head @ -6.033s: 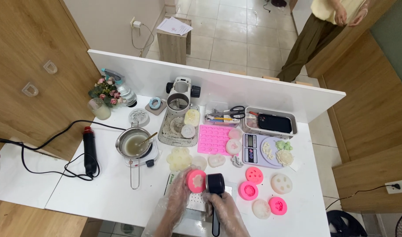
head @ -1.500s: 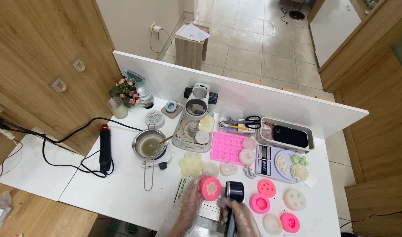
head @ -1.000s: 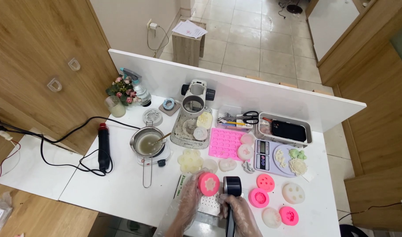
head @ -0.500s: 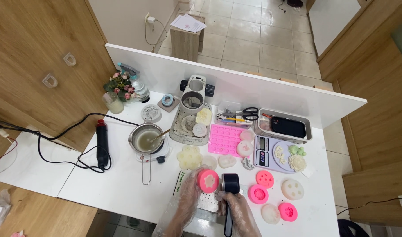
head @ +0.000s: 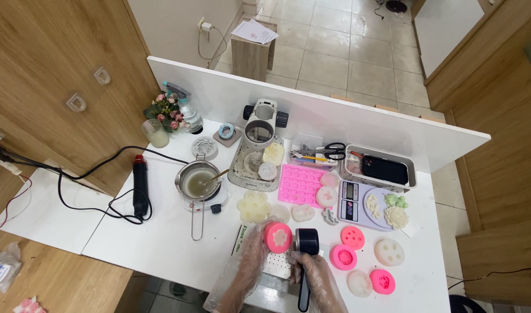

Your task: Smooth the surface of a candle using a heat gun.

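The left hand (head: 249, 264), in a clear glove, grips a round pink mould (head: 277, 237) with a pale flower shape in its face, holding it tilted up at the near edge of the white table (head: 161, 243). The right hand (head: 319, 278), also gloved, is closed around the handle of a black heat gun (head: 305, 258), whose round nozzle sits just beside the mould, to its right. Under both hands lies a metal tray (head: 274, 266). Right of the hands three more pink moulds (head: 352, 237) and two white ones (head: 389, 251) lie on the table. Behind the hands are pale wax flowers (head: 253, 206), a pink grid mould (head: 300, 184) and a scale (head: 364, 203). To the left a small pot (head: 196, 181) stands on a hotplate, with a second black heat gun (head: 139, 185) and its cable beyond it
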